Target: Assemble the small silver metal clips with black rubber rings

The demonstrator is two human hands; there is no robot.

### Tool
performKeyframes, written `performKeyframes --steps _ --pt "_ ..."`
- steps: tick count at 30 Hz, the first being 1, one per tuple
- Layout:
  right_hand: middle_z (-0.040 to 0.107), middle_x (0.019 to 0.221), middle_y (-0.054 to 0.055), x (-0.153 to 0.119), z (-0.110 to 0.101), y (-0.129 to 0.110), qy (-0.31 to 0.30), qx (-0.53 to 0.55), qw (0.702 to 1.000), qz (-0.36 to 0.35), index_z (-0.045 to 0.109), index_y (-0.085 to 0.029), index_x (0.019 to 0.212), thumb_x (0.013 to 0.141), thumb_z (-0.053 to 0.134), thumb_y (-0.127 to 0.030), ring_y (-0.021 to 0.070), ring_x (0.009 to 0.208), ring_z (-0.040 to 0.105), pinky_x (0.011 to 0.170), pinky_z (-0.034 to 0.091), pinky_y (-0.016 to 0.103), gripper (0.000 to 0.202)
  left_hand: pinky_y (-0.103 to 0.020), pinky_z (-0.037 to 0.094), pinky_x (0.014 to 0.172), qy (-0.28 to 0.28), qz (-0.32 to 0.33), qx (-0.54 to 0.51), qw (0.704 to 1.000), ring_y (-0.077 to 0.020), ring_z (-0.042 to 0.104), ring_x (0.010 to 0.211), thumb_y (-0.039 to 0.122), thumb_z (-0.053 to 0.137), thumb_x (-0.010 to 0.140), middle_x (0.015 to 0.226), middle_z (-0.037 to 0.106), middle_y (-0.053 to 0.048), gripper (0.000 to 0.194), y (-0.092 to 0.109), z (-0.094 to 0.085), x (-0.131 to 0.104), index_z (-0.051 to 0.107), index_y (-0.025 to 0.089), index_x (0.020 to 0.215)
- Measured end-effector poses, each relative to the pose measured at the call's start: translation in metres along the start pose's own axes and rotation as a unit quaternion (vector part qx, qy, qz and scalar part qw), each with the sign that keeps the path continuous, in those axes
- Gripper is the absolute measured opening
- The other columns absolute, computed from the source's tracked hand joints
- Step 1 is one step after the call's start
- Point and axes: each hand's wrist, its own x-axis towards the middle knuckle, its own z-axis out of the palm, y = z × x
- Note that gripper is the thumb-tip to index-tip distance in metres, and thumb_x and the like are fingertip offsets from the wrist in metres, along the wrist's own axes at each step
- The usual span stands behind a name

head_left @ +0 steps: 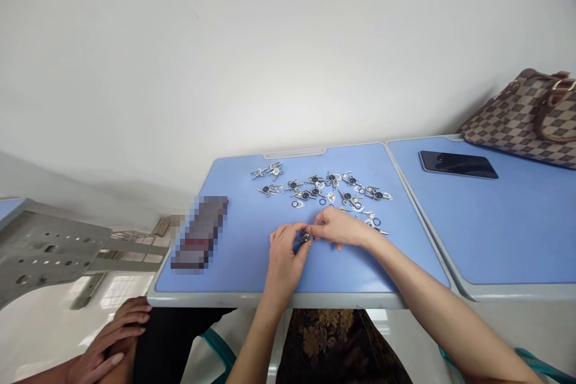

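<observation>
My left hand [287, 247] rests near the front middle of the blue desk, its thumb and fingers closed around a small metal piece [306, 237]. From the right, my right hand [333, 227] meets it, with fingertips pinched at the same piece. The piece is mostly covered by fingers, so its shape is unclear. Beyond both hands lie several small metal assemblies with black round parts [348, 197], along with loose dark rings [323, 201] and flat silver plates. Toward the back left of them sits a little group of silver parts without visible black rounds [275, 172].
A pixelated dark object [202, 234] lies at the desk's left. On the adjoining right desk are a black phone [459, 164] and a checkered bag [526, 117]. Another person's hands [117, 336] rest on a knee at lower left. A white wall stands behind.
</observation>
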Motion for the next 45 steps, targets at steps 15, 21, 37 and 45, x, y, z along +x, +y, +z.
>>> performKeyframes --steps 15,21,37,45 --pt "0.046 0.057 -0.003 -0.017 -0.014 0.002 0.153 0.009 0.985 -0.079 0.042 -0.021 0.062 0.094 0.04 -0.036 0.0123 0.053 0.042 0.051 0.031 0.025 0.036 -0.039 0.045 0.089 -0.047 0.038 0.017 0.998 -0.025 0.059 0.1 0.013 0.063 0.08 0.101 0.07 -0.005 0.023 -0.005 0.0 0.004 0.069 0.025 0.099" --pt "0.052 0.076 -0.001 -0.021 -0.013 -0.003 0.107 0.107 0.969 -0.193 0.063 -0.018 0.083 0.096 0.045 -0.04 0.0126 0.068 0.05 0.066 0.04 0.026 0.031 -0.038 0.045 0.093 -0.026 0.012 0.017 0.999 -0.0248 0.058 0.108 0.013 0.068 0.077 0.111 0.064 -0.006 0.027 -0.007 0.001 0.002 0.065 0.023 0.102" --pt "0.061 0.096 0.004 -0.024 0.006 -0.006 0.138 0.03 0.919 -0.367 0.067 -0.02 0.098 0.097 0.05 -0.019 0.0147 0.086 0.06 0.081 0.05 0.032 0.017 -0.036 0.046 0.089 -0.035 0.015 0.03 0.999 -0.0217 0.058 0.101 0.019 0.066 0.084 0.102 0.064 -0.004 0.011 -0.007 0.002 0.002 0.065 0.022 0.095" --pt "0.059 0.097 0.005 -0.022 0.009 -0.006 0.136 -0.029 0.909 -0.393 0.063 -0.019 0.101 0.099 0.045 -0.016 0.0165 0.093 0.057 0.085 0.05 0.033 0.019 -0.036 0.048 0.086 -0.027 0.03 0.052 0.998 -0.0209 0.059 0.098 0.015 0.066 0.083 0.101 0.063 -0.003 0.015 -0.01 0.004 0.002 0.063 0.021 0.097"
